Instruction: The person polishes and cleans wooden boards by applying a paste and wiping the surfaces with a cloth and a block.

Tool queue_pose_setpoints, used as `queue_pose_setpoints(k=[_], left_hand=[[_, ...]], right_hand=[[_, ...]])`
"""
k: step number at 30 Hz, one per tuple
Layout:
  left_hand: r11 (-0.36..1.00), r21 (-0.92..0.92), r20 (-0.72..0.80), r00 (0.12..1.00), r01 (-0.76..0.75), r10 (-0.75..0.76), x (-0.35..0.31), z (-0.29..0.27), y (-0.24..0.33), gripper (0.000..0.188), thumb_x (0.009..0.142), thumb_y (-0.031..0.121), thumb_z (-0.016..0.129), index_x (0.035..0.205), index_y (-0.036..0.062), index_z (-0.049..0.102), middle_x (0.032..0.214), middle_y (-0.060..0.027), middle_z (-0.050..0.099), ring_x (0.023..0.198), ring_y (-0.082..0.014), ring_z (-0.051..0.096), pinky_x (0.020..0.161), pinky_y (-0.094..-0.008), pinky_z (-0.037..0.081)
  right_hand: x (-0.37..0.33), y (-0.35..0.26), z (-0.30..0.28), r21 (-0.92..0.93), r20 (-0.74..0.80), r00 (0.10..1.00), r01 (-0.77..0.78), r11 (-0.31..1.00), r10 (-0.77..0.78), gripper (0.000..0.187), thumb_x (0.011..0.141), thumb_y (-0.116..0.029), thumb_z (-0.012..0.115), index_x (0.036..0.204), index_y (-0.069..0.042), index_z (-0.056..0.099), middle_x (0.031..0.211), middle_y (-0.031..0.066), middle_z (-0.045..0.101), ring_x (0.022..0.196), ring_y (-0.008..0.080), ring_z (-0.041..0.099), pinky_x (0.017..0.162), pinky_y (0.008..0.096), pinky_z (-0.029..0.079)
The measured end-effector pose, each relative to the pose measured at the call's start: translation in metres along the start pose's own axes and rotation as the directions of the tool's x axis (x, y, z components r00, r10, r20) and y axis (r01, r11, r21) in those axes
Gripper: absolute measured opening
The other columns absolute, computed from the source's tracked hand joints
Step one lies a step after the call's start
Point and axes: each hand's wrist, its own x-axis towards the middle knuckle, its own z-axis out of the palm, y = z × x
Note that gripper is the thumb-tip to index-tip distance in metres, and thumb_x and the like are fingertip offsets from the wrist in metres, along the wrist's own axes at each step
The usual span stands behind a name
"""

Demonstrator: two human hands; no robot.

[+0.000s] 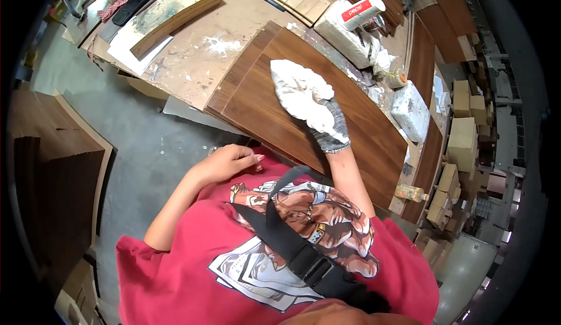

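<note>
A brown wood-grain panel lies across the workbench in front of me. On its surface my right hand, in a grey knitted glove, presses a bunched white cloth. The cloth hides most of that hand's fingers. My left hand is bare and held close to my red shirt, just short of the panel's near edge. Its fingers are curled in together, and nothing shows in them.
A curved wooden block sits at the bench's far left. White wrapped blocks, a white-and-red cup and small bottles line the right side. Another person's gloved hand is at the far right. Cartons are stacked beyond.
</note>
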Motion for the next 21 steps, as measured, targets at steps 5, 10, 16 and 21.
queue_pose_setpoints(k=[5, 10, 16, 21], left_hand=[[0.969, -0.183, -0.112, 0.983, -0.164, 0.145, 0.006, 0.002, 0.019, 0.042, 0.102, 0.031, 0.05, 0.088, -0.0042, 0.068, 0.082, -0.0055, 0.07, 0.077, -0.0102, 0.061, 0.073, -0.026, 0.048], [0.993, -0.067, -0.202, 0.973, 0.1, -0.112, 0.029, 0.008, -0.029, 0.045, 0.093, 0.046, 0.056, 0.083, 0.0055, 0.073, 0.073, -0.0031, 0.072, 0.064, -0.0181, 0.067, 0.063, -0.0311, 0.051], [0.984, -0.123, -0.276, 0.949, 0.126, -0.155, 0.027, 0.012, -0.035, 0.042, 0.097, 0.034, 0.057, 0.086, -0.004, 0.07, 0.077, -0.0078, 0.072, 0.07, -0.0132, 0.067, 0.066, -0.0282, 0.052], [0.931, -0.363, -0.212, 0.969, 0.045, -0.129, 0.033, 0.021, -0.047, 0.056, 0.096, 0.05, 0.054, 0.078, -0.0004, 0.072, 0.071, -0.0067, 0.071, 0.062, -0.0144, 0.065, 0.062, -0.0283, 0.051]], right_hand=[[-0.01, -0.009, 0.003, -0.674, 0.139, 0.959, 0.274, 0.686, -0.246, 0.044, 0.089, -0.004, 0.061, 0.132, -0.003, 0.054, 0.136, 0.011, 0.055, 0.125, 0.0225, 0.052, 0.106, 0.0326, 0.04], [-0.023, 0.062, 0.027, -0.899, 0.32, 0.946, 0.319, -0.301, 0.05, 0.058, 0.083, -0.029, 0.061, 0.139, -0.016, 0.049, 0.153, 0.0111, 0.033, 0.142, 0.0307, 0.027, 0.114, 0.0507, 0.02], [-0.006, 0.08, 0.048, -0.772, 0.449, 0.892, 0.416, -0.482, 0.05, 0.059, 0.091, -0.041, 0.05, 0.142, -0.011, 0.044, 0.154, 0.0136, 0.031, 0.142, 0.0324, 0.025, 0.116, 0.053, 0.014], [0.042, 0.069, 0.041, -0.657, 0.449, 0.894, 0.319, -0.683, -0.014, 0.062, 0.096, -0.035, 0.046, 0.149, -0.008, 0.033, 0.157, 0.0122, 0.027, 0.145, 0.0264, 0.024, 0.119, 0.0454, 0.011]])
